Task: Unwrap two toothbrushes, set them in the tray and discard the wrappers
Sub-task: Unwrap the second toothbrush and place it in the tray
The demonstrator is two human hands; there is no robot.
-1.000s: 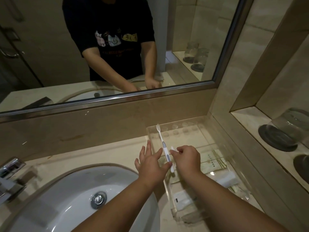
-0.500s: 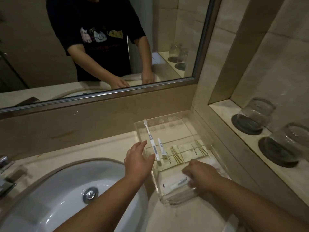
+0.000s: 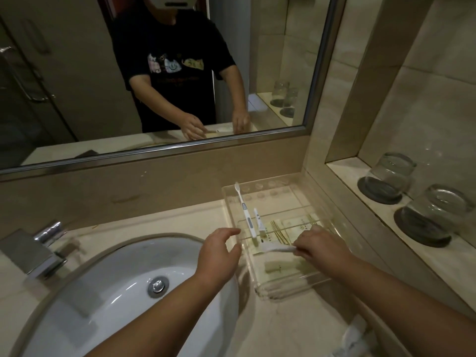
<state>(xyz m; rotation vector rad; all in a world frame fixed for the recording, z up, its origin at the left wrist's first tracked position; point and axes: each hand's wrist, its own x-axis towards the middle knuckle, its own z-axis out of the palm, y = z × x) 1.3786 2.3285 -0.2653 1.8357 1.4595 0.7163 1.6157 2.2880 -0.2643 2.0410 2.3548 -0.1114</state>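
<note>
A clear acrylic tray (image 3: 279, 180) sits on the counter right of the sink. An unwrapped white and blue toothbrush (image 3: 244, 212) lies along its left side, head toward the wall, with a small white toothpaste tube (image 3: 258, 218) beside it. My right hand (image 3: 320, 247) is over the tray, shut on a white wrapped toothbrush (image 3: 277, 248) that sticks out to the left. My left hand (image 3: 219, 253) hovers at the tray's left edge, fingers apart and holding nothing. Another white packet (image 3: 280, 266) lies in the tray's near end.
A white basin (image 3: 116, 292) with a chrome drain and a faucet (image 3: 41, 249) fills the left. Cream packets with gold lines (image 3: 291, 225) lie in the tray. Two upturned glasses (image 3: 391, 172) stand on coasters on the right shelf. A crumpled white wrapper (image 3: 354, 336) lies on the counter.
My right hand let go of the unwrapped toothbrush, dropped to the tray's near end and lifted a wrapped toothbrush. My left hand drew back off the toothbrush to the tray's edge.
</note>
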